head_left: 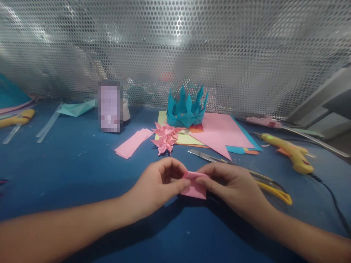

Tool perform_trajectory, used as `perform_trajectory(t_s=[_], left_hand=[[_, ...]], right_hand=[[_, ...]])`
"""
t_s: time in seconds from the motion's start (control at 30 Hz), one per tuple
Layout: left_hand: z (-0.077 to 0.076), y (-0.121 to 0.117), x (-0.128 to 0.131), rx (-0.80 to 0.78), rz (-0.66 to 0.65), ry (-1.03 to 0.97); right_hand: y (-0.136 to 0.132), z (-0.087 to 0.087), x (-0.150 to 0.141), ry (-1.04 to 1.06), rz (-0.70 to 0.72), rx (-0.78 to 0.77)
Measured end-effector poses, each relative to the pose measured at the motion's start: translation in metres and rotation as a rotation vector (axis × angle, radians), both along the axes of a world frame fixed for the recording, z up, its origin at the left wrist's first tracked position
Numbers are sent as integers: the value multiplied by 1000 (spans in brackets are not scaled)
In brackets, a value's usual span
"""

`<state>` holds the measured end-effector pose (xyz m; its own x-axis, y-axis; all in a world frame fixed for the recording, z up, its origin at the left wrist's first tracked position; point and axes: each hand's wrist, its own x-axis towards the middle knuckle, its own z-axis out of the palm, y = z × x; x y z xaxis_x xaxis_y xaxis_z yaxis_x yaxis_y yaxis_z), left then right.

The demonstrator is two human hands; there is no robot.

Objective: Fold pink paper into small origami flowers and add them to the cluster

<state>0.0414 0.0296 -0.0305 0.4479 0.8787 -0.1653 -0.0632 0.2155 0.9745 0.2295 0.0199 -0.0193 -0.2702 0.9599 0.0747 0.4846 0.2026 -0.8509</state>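
Observation:
A small folded piece of pink paper (195,190) is held between both hands, just above the blue table. My left hand (159,182) pinches its left edge with thumb and fingers. On the other side, my right hand (233,182) presses its thumb on the paper's upper right, with the fingers behind it. Beyond the hands lie several folded pink paper flowers (166,138). Left of these is a fanned stack of pink paper strips (134,143). A blue folded-paper crown (187,111) with pointed tips stands upright behind, on coloured sheets.
A utility knife (203,156) and yellow-handled scissors (276,193) lie partly behind my right hand. At right rests a yellow glue gun (290,151) with a black cord. Pink sheets (219,128), glue sticks (49,122), a blurred-out phone (110,107) and a perforated metal panel (142,47) stand farther back.

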Motion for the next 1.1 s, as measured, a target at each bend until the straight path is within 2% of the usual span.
perform_trajectory(t_s=[0.3,0.6,0.73,0.93,1.1], left_hand=[[2,-1,0,50,31,83],[-2,1,-1,41,75,78],[-3,0,-2,67,111,81],[-4,-1,-1,62,97,78],[-1,0,-2,73,117,111]], right_hand=[[1,-3,1,-1,34,-29],[3,-3,1,13,71,-86],[4,-5,2,-31,76,-42],[4,-5,2,-88,69,31],[3,-3,0,-27,74,-31]])
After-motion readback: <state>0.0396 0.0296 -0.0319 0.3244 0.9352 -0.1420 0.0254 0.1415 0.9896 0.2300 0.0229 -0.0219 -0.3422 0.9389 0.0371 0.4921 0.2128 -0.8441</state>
